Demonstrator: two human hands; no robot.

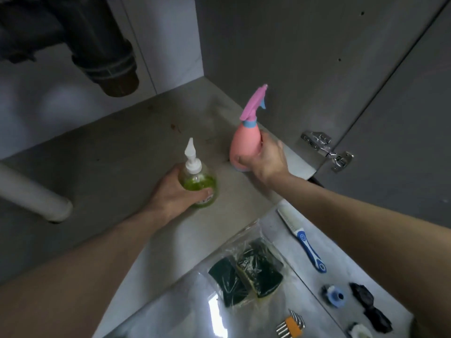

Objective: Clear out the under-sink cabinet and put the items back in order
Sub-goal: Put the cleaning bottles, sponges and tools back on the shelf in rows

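Inside the cabinet, my left hand [172, 192] grips a clear pump bottle of green liquid [198, 178] that stands upright on the cabinet floor [117, 152]. My right hand [264, 158] is wrapped round the body of a pink spray bottle [244, 140] with a pink and blue trigger head. That bottle stands upright near the right cabinet wall, close to the front edge. Both bottles are a short way apart.
A black drain trap [107, 57] hangs at the upper left and a white pipe [34, 193] crosses at the left. On the floor outside lie a bag of sponges [246, 272], a blue-handled knife [302, 237], hex keys [290, 328] and small fittings [335, 295]. A door hinge [327, 150] is at the right.
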